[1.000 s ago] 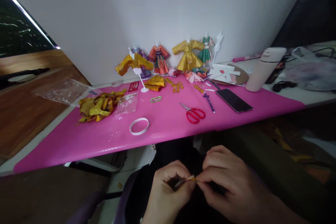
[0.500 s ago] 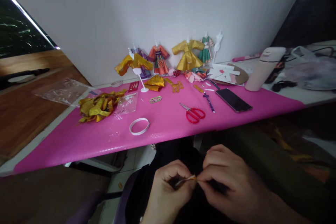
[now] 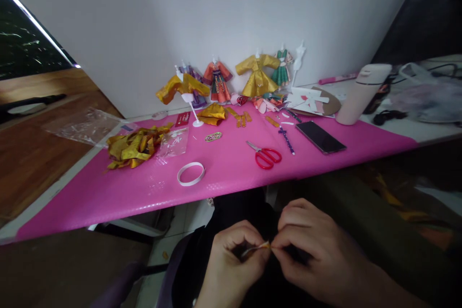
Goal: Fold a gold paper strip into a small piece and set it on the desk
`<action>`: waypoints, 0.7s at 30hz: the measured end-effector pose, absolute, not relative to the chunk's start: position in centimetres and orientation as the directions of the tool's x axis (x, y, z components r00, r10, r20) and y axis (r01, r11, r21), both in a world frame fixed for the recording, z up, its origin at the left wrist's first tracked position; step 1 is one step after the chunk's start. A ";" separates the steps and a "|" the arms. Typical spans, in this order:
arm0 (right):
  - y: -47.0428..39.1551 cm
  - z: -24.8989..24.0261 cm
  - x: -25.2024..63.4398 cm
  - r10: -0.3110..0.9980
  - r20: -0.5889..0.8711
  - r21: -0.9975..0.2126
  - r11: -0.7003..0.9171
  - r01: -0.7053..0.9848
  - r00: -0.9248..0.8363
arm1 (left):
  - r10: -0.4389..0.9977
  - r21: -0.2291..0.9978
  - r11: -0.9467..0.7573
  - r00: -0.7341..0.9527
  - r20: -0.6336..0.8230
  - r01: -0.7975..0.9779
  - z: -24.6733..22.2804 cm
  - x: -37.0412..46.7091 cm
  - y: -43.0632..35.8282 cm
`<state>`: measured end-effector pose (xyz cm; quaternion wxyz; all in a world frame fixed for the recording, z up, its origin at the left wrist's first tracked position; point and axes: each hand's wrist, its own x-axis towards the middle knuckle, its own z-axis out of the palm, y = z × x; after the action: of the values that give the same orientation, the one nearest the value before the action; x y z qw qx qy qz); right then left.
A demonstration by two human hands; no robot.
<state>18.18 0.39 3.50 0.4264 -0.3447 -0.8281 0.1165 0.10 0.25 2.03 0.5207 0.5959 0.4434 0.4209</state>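
The pink-covered worktop (image 3: pixel 119 197) spreads across the view. In front of its near edge, low over the lap, the right hand (image 3: pixel 314 250) and left hand (image 3: pixel 234 260) meet, thumbs and fingers pinched. On the right stands a bottle (image 3: pixel 361 98); on the left lies a gold scrap heap (image 3: pixel 135 147). A gold dress (image 3: pixel 258 77) stands at the back. The phone (image 3: pixel 321 136) lies near the bottle, the red scissors (image 3: pixel 267 157) nearer the front, then the white ring (image 3: pixel 191 174). Smallest is the cloth (image 3: pixel 264 245), gripped by the left hand, its tip between the right fingertips.
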 end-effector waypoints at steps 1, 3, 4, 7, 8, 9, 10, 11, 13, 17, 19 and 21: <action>0.4 3.5 18.2 0.672 0.623 -0.493 0.735 0.466 -0.400 | 0.967 0.994 -0.064 0.252 0.040 0.088 2.0 0.1 0.2; 0.3 3.4 18.3 0.671 0.621 -0.502 0.737 0.452 -0.405 | 0.968 0.994 -0.063 0.249 0.040 0.085 2.1 0.1 0.2; 0.3 3.3 18.4 0.670 0.620 -0.503 0.739 0.448 -0.408 | 0.968 0.994 -0.063 0.247 0.041 0.084 2.1 0.1 0.2; 0.3 3.3 18.4 0.671 0.618 -0.499 0.738 0.455 -0.410 | 0.968 0.995 -0.062 0.249 0.040 0.082 2.1 0.2 0.2; 0.4 3.3 18.4 0.669 0.620 -0.494 0.739 0.458 -0.409 | 0.967 0.995 -0.060 0.251 0.038 0.082 2.1 0.2 0.2; 0.4 3.3 18.4 0.668 0.622 -0.492 0.739 0.461 -0.408 | 0.967 0.995 -0.058 0.252 0.035 0.082 2.1 0.2 0.2; 0.4 3.3 18.3 0.669 0.622 -0.490 0.737 0.464 -0.406 | 0.967 0.995 -0.054 0.253 0.031 0.083 2.1 0.2 0.2; 0.4 3.3 18.3 0.671 0.624 -0.489 0.736 0.469 -0.402 | 0.967 0.995 -0.050 0.253 0.027 0.083 2.1 0.2 0.2; 0.5 3.2 18.2 0.679 0.619 -0.494 0.728 0.475 -0.396 | 0.967 0.996 -0.040 0.253 0.018 0.080 2.1 0.2 0.2; 0.6 3.2 18.1 0.684 0.616 -0.509 0.724 0.465 -0.391 | 0.965 0.998 -0.015 0.261 -0.003 0.065 2.0 0.1 0.1; 0.6 3.2 18.1 0.682 0.614 -0.509 0.726 0.461 -0.396 | 0.962 0.998 0.003 0.271 -0.017 0.055 2.0 0.0 0.1; 0.5 3.3 18.1 0.686 0.610 -0.513 0.724 0.462 -0.397 | 0.960 0.999 0.024 0.280 -0.035 0.042 1.9 0.0 0.1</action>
<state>18.09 0.54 3.32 0.4249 -0.3476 -0.8254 0.1319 0.00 0.14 1.94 0.5634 0.5677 0.4411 0.4070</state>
